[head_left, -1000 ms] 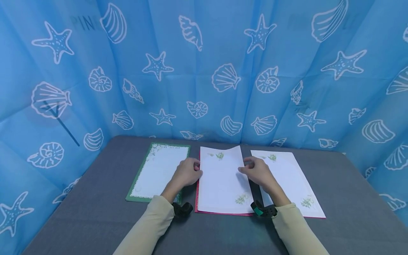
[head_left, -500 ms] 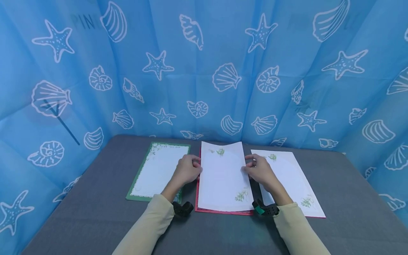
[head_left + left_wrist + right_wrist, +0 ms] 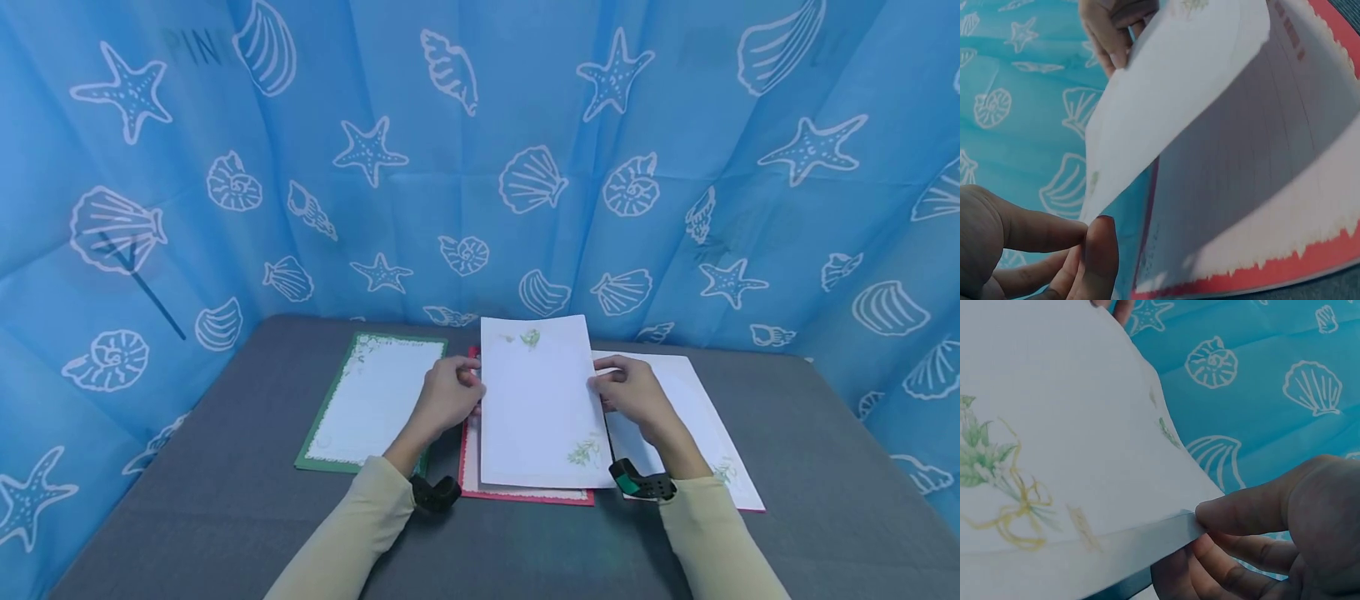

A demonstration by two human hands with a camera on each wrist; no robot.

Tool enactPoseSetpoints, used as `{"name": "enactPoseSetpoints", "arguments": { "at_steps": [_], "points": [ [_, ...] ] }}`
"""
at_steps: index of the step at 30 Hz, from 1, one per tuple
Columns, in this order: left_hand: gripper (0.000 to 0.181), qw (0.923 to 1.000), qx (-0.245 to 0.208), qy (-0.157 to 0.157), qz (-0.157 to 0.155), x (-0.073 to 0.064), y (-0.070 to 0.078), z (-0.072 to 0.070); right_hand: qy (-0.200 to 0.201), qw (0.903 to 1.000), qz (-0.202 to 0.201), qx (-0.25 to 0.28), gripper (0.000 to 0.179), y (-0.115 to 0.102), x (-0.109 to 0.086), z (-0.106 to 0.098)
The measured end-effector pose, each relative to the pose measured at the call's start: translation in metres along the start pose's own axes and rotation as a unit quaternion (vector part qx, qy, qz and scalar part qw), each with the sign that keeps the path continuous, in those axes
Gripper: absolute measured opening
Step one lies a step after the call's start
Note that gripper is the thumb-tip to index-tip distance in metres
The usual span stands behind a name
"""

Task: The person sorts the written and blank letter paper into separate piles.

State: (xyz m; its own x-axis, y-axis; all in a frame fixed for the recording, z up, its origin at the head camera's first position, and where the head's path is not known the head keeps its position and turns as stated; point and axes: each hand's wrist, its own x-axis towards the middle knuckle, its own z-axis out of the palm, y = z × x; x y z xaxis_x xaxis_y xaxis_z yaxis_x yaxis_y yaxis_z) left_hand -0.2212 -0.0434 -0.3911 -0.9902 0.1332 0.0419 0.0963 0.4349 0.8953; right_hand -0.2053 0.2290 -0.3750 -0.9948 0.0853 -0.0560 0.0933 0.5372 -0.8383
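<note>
A white sheet of paper point(image 3: 540, 408) with small green plant prints at two corners is raised over a red-bordered sheet point(image 3: 525, 494) on the table. My left hand point(image 3: 446, 396) pinches its left edge between thumb and fingers. At the opposite edge, my right hand point(image 3: 633, 392) pinches the paper the same way, which the right wrist view shows close up. In the left wrist view the lifted paper point(image 3: 1166, 100) bends and casts a shadow on the lined, red-edged sheet point(image 3: 1254, 175) beneath it.
To the left lies a green-bordered white sheet point(image 3: 371, 400). Another white sheet point(image 3: 697, 425) with plant prints lies on the right, partly behind the right hand and wrist. The dark grey table point(image 3: 225, 500) ends at a blue shell-patterned curtain point(image 3: 465, 167).
Both hands have lifted the white sheet and shifted it slightly right and away from me. More of the red-bordered sheet beneath now shows at its left and bottom edges.
</note>
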Motion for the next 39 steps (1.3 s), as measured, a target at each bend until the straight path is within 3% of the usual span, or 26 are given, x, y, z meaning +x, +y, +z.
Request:
{"name": "enactPoseSetpoints", "arguments": {
  "at_steps": [9, 15, 20, 23, 33, 39],
  "points": [
    [0.036, 0.9987, -0.048, -0.018, 0.003, 0.007, 0.016, 0.006, 0.020, 0.9998, -0.004, 0.004, 0.041, -0.001, -0.003, -0.016],
    [0.033, 0.9974, -0.069, -0.021, 0.009, 0.017, 0.032, 0.020, 0.059, 0.9982, -0.009, -0.006, 0.041, 0.008, 0.001, -0.031],
    [0.030, 0.9913, -0.125, -0.032, -0.024, 0.028, 0.041, 0.041, 0.105, 0.9943, 0.009, -0.014, 0.040, 0.041, 0.018, -0.047],
    [0.028, 0.9897, -0.134, -0.033, -0.040, 0.033, 0.044, 0.056, 0.132, 0.9907, 0.026, -0.017, 0.039, 0.057, 0.025, -0.057],
    [0.030, 0.9910, -0.099, -0.030, -0.085, 0.042, 0.054, 0.105, 0.165, 0.9827, 0.073, -0.041, 0.042, 0.047, 0.000, -0.080],
    [0.029, 0.9848, -0.104, -0.059, -0.126, 0.042, 0.057, 0.129, 0.159, 0.9781, 0.127, -0.042, 0.044, 0.049, -0.008, -0.084]
  ]
}}
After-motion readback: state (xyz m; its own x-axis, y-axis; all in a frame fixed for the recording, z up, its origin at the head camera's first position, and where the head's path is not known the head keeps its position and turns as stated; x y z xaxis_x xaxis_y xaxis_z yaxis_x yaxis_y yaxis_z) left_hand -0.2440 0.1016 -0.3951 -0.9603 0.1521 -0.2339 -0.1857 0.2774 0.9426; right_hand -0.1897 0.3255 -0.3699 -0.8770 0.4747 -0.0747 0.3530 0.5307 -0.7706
